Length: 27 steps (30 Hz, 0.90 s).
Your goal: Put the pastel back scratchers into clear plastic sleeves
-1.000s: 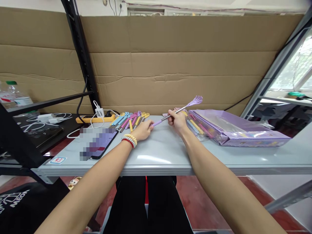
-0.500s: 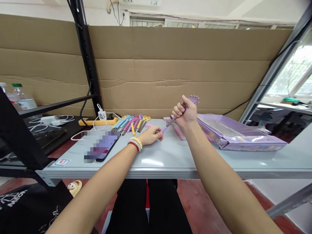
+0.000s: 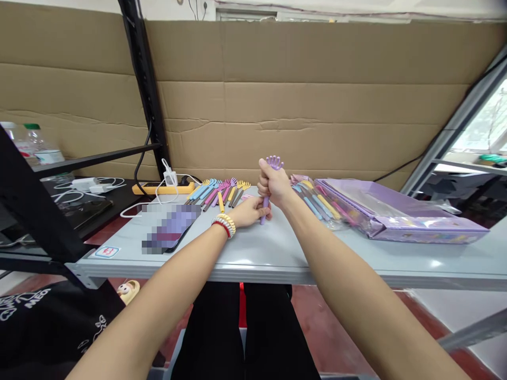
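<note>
A purple telescopic back scratcher (image 3: 274,161) stands nearly upright over the table, its clawed end up. My right hand (image 3: 276,186) is closed in a fist around its upper part, just below the claw. Lower down, my left hand (image 3: 249,212) pinches the purple handle, whose end pokes out below the fingers. To the left lie several back scratchers (image 3: 206,192) in yellow, blue, pink and purple, side by side with claws toward the cardboard. Right of my right hand, more back scratchers (image 3: 315,201) lie in clear plastic packaging.
An open purple box (image 3: 423,235) sits on the right of the grey table (image 3: 277,258). At left are a phone (image 3: 178,229), a yellow power strip (image 3: 148,188) and white cables. A cardboard sheet (image 3: 297,105) closes the back; a black post (image 3: 144,89) rises at left.
The purple back scratcher has gone from long and slanted, its metal rod showing, to short and nearly upright. My right hand turned into a fist and came close to my left.
</note>
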Each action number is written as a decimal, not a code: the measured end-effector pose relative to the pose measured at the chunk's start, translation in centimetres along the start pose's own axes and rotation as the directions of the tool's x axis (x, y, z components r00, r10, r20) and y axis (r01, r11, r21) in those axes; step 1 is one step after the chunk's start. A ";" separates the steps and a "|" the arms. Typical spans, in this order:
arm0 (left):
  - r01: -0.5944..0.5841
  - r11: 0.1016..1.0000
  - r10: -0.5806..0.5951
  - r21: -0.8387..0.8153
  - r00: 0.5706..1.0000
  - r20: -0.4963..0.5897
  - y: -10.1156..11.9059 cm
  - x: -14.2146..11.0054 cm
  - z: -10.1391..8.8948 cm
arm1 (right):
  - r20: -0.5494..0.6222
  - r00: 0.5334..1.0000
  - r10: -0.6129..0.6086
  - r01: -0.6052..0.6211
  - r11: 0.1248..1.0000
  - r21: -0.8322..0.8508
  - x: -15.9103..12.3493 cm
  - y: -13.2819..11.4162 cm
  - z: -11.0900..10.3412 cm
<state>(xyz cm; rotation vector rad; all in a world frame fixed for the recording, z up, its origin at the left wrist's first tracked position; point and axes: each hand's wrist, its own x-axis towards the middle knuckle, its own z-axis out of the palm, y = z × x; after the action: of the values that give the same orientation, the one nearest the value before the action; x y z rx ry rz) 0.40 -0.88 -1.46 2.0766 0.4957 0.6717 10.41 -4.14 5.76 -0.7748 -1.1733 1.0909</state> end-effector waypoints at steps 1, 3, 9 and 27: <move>0.001 1.000 -0.001 0.021 1.000 0.003 0.1 0.0 0.1 | 0.003 1.000 -0.021 0.021 1.000 0.013 0.0 0.3 -0.3; 0.001 0.999 -0.001 0.038 1.000 0.008 0.4 0.0 0.2 | -0.001 0.995 -0.099 0.099 0.994 0.036 0.3 0.7 -0.9; 0.039 0.998 -0.039 -0.046 0.999 -0.001 0.8 -0.2 0.2 | -0.036 0.992 -0.119 0.118 0.993 -0.010 1.5 1.1 -1.0; 0.078 0.997 -0.078 -0.012 0.997 0.004 1.1 -0.3 0.3 | 0.176 0.983 -0.057 0.071 0.994 -0.077 0.5 0.3 -2.8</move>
<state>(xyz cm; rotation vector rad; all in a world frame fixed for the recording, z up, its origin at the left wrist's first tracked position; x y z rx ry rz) 0.46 -1.86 -0.78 2.0360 0.5672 0.6239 13.09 -3.42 4.96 -0.7117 -1.3895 1.0779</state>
